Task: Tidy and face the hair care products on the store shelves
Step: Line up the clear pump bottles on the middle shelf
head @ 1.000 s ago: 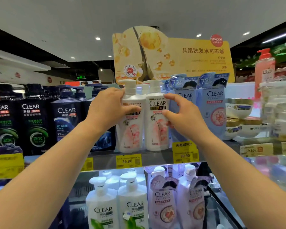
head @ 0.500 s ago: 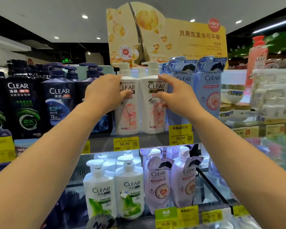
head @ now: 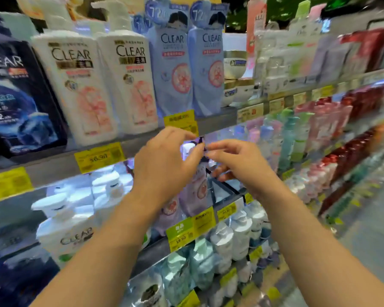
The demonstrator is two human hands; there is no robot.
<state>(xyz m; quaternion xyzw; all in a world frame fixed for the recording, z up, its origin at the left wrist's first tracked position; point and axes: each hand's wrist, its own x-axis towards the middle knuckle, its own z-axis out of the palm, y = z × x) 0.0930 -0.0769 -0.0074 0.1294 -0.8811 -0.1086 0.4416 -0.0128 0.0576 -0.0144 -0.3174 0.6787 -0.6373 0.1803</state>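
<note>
- We see both hands raised together in front of the second shelf, at the top of a lilac CLEAR bottle (head: 194, 191) that stands on that shelf, just left of a black wire divider (head: 225, 185).
- Our left hand (head: 164, 167) curls in front of the bottle's upper part, its fingertips (head: 196, 149) bent toward the dark collar at the neck; the blur keeps us from telling whether it truly grips.
- Our right hand (head: 239, 165) comes in from the other side, thumb and forefinger drawn narrow and almost meeting the left fingertips at that collar, lower fingers tucked near the divider.
- On the shelf above stand two white CLEAR pump bottles (head: 129, 85) with pink flower labels, side by side and facing us.
- Just right of them are two pale blue CLEAR bottles (head: 175, 76), also label-forward.
- A dark navy CLEAR bottle (head: 18, 103) stands at the far left of that row.
- Yellow price tags (head: 99, 157) hang along the shelf edges.
- A white bottle with a green label (head: 69, 231) sits left of our forearm.
</note>
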